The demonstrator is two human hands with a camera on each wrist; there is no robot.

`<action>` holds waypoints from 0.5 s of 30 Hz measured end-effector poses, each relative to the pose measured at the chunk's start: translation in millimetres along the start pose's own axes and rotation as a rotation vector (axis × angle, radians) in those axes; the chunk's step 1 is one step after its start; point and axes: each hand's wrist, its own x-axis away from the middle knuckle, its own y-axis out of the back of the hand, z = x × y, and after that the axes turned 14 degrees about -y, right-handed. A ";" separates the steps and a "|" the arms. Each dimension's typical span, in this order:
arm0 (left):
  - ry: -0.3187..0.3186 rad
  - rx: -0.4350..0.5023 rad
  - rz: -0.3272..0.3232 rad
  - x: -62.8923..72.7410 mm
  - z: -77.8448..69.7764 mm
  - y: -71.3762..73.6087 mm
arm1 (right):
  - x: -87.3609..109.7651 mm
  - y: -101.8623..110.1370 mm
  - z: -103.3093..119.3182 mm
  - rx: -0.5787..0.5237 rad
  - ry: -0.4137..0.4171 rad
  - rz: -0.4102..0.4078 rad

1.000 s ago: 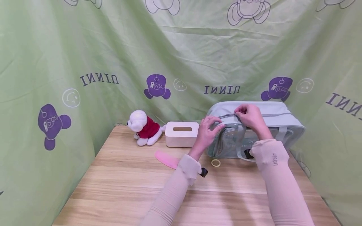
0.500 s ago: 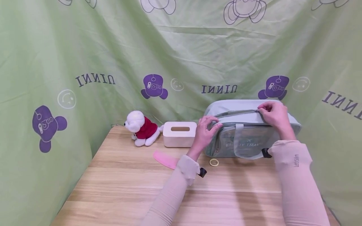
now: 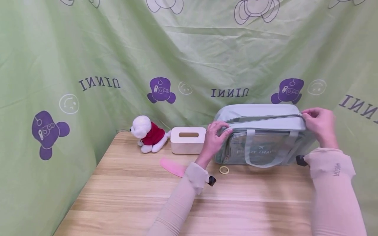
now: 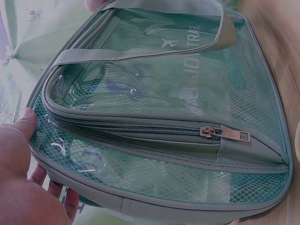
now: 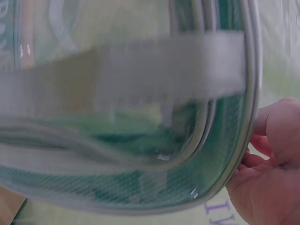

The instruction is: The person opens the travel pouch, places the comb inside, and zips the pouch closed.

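A pale green travel bag (image 3: 260, 109) with clear mesh sides stands at the back right of the table. My left hand (image 3: 215, 137) grips its top left corner; in the left wrist view the thumb lies on the front and the fingers reach behind the edge. At the top right end, my right hand (image 3: 322, 124) pinches the zipper pull, which the fingers mostly hide. The top zipper (image 3: 265, 117) shows a narrow gap along its length. A smaller front-pocket zipper (image 4: 208, 132) has its metal pull near one end. Two strap handles (image 3: 251, 147) hang down the front.
Left of the bag stand a white tissue box (image 3: 189, 144) and a white plush dog (image 3: 152, 134) in red. A pink comb-like curved piece (image 3: 171, 167), partly behind my left arm, and a pale yellow ring (image 3: 224, 169) lie on the wooden table (image 3: 124, 196). A green curtain (image 3: 133, 49) hangs behind.
My right hand has slid right along the bag's top with the zipper pull, from near the middle to the right end. The gap behind it has lengthened. My left hand stays at the corner.
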 end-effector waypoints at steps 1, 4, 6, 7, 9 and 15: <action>-0.002 -0.002 0.002 -0.2 -1.1 0.3 | -1.2 2.3 -4.4 -0.015 -0.011 0.004; -0.001 -0.004 0.008 -0.5 -2.8 0.3 | -3.3 9.0 -18.3 -0.069 -0.041 0.021; 0.001 -0.009 0.010 -0.5 -2.7 -0.5 | -3.3 12.4 -27.3 -0.110 -0.062 0.039; 0.002 -0.013 0.011 -0.5 -2.6 -0.9 | -3.4 13.7 -31.6 -0.124 -0.070 0.048; 0.006 -0.014 0.014 -0.3 -2.1 -1.2 | -2.7 15.8 -39.6 -0.152 -0.093 0.078; 0.004 -0.011 0.018 1.3 -2.5 -1.1 | -3.9 16.8 -63.8 -0.202 -0.162 0.140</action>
